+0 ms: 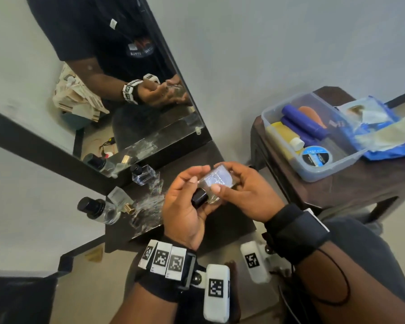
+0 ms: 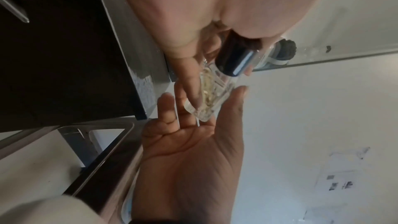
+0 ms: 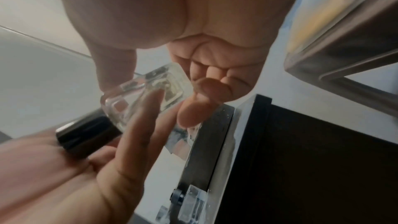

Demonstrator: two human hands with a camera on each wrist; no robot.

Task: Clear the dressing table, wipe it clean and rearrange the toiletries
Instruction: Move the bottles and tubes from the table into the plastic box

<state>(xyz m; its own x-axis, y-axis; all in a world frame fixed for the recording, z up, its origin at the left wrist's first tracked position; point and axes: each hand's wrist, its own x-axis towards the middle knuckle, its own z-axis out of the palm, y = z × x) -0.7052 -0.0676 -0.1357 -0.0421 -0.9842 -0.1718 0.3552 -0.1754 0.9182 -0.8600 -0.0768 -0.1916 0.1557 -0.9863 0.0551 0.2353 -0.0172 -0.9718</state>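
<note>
A small clear glass perfume bottle (image 1: 218,181) with a black cap (image 1: 199,197) is held above the dark dressing table (image 1: 220,228). My left hand (image 1: 185,204) cradles the cap end, thumb on top and fingers underneath. My right hand (image 1: 240,189) pinches the glass body between thumb and curled fingers. In the left wrist view the perfume bottle (image 2: 215,91) lies along my left finger, with the right hand's palm (image 2: 189,159) below it. The right wrist view shows the perfume bottle (image 3: 150,91) under my right thumb, its cap (image 3: 86,135) against the left palm.
Three perfume bottles stand or lie at the table's left end: a round one (image 1: 98,210), a gold-capped one (image 1: 122,199) and a square one (image 1: 143,175), beside shiny streaks (image 1: 150,206). The mirror (image 1: 103,90) leans behind. A side table (image 1: 337,190) carries a plastic box (image 1: 313,170) of toiletries and a blue packet (image 1: 372,127).
</note>
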